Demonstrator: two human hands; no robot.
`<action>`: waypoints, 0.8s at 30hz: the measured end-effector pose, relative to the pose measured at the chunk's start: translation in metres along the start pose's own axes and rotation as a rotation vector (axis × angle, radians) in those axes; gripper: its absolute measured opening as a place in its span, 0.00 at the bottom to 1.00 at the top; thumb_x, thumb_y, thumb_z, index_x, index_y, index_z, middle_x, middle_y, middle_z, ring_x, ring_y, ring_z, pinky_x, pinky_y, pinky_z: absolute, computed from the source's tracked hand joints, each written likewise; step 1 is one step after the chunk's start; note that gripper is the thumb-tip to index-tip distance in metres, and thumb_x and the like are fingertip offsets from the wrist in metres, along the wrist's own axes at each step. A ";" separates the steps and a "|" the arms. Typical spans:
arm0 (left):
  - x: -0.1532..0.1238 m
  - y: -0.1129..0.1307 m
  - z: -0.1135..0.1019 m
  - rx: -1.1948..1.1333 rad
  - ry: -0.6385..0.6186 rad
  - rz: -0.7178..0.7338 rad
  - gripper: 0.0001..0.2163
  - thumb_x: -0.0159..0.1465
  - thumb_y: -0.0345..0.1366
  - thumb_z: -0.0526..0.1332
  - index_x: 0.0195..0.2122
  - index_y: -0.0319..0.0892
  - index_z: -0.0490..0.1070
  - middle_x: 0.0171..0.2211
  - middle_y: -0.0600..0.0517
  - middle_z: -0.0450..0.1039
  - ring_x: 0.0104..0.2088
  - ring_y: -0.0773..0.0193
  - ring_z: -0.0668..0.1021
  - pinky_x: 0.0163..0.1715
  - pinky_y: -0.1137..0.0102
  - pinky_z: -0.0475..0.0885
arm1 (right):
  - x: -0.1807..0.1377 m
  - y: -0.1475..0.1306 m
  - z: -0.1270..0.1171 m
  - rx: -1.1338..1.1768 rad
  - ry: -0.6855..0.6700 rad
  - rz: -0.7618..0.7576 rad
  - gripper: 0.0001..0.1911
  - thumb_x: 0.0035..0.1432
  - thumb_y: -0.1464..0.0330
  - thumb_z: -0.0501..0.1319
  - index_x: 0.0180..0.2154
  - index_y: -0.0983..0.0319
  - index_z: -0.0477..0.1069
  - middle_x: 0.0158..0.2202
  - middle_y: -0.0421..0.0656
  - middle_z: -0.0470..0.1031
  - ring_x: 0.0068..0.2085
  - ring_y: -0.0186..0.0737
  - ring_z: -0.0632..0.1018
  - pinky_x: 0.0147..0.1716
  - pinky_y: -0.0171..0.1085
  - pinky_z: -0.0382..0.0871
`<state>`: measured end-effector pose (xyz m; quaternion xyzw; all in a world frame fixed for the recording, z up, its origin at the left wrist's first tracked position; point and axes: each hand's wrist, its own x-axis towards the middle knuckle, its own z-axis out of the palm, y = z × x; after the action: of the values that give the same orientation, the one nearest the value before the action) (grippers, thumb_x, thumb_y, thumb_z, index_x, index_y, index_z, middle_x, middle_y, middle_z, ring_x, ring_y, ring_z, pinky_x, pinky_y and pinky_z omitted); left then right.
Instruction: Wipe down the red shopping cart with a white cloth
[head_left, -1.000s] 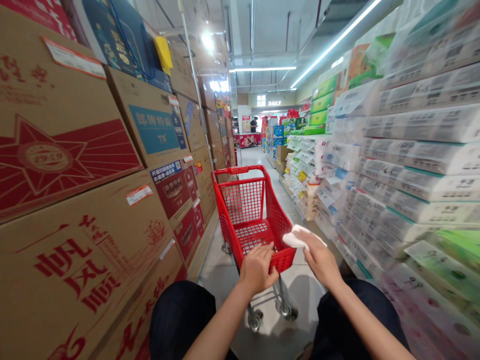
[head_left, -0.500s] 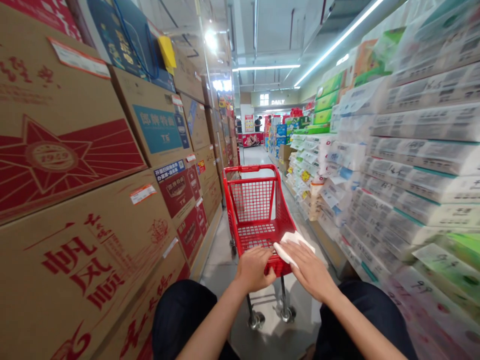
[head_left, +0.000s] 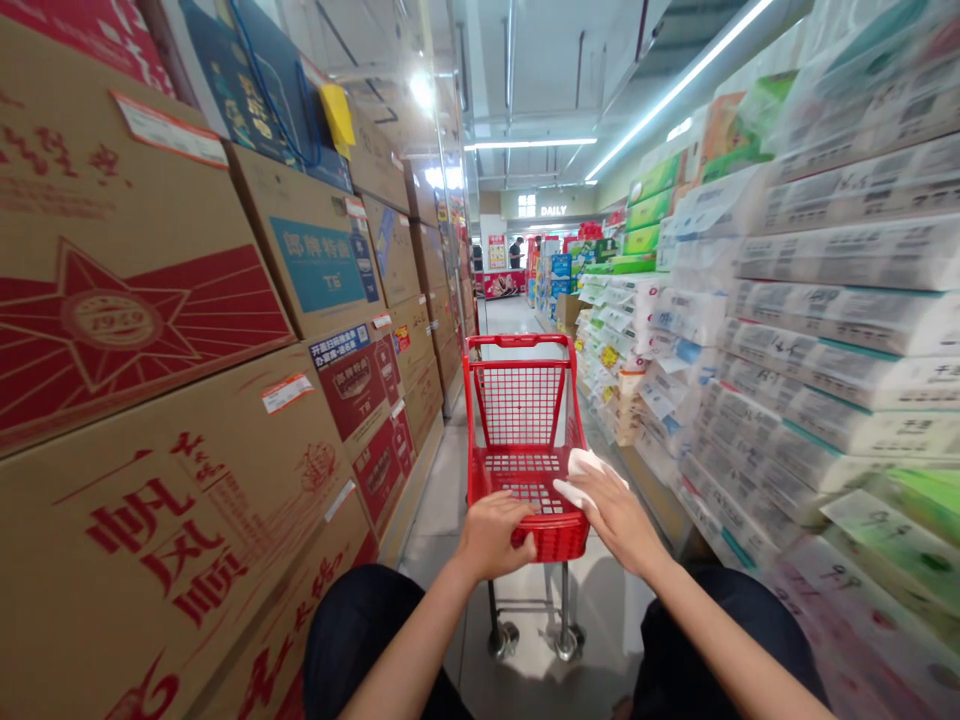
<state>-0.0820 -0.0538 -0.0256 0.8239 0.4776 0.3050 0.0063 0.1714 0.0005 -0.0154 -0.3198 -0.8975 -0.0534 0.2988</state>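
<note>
In the head view, a red shopping cart stands upright just right of the middle of the frame, its near end toward the bottom edge and its grid panel and top bar farther up. Its near wheels rest on the pale floor in the lower middle.

At lower centre, the left hand grips the near rim at its left corner, fingers bent over the top edge and thumb down on the outer side. Just right of the cart's near corner, the right hand holds a white cloth, its fingers stretched forward and close together over the fabric (the cloth sticks out past them on the left and above). Whether the cloth presses on the rim or hangs just over it, I cannot tell.

Dark-trousered knees flank the forearms along the bottom. Stacked cartons fill the left of the frame, with a blue gift bag on top at upper left. White packs, blurred in places, are piled high along the right. Far down the aisle, near upper centre, a person in dark clothing stands below a sign reading DAILY.
</note>
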 end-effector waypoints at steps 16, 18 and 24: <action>0.002 -0.003 -0.011 -0.076 -0.014 0.042 0.12 0.58 0.36 0.61 0.42 0.52 0.78 0.37 0.57 0.82 0.39 0.63 0.82 0.64 0.60 0.62 | -0.006 0.023 -0.021 0.030 -0.118 -0.139 0.24 0.71 0.66 0.47 0.66 0.55 0.60 0.60 0.43 0.72 0.65 0.43 0.67 0.69 0.57 0.47; 0.004 -0.002 -0.009 -0.076 -0.011 0.054 0.10 0.58 0.36 0.61 0.39 0.51 0.78 0.36 0.58 0.82 0.38 0.63 0.82 0.64 0.60 0.62 | -0.002 0.034 -0.022 0.012 -0.085 -0.071 0.24 0.72 0.66 0.45 0.66 0.54 0.60 0.60 0.43 0.72 0.66 0.43 0.65 0.69 0.57 0.48; 0.006 -0.009 -0.009 -0.083 -0.019 0.095 0.07 0.62 0.35 0.59 0.37 0.50 0.78 0.36 0.58 0.82 0.38 0.65 0.82 0.65 0.60 0.59 | 0.003 0.040 -0.019 -0.007 -0.029 0.061 0.24 0.73 0.66 0.43 0.66 0.52 0.60 0.62 0.41 0.69 0.68 0.43 0.62 0.68 0.58 0.50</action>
<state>-0.0913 -0.0469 -0.0175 0.8476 0.4246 0.3167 0.0307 0.2032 0.0281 -0.0020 -0.3486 -0.8914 -0.0426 0.2864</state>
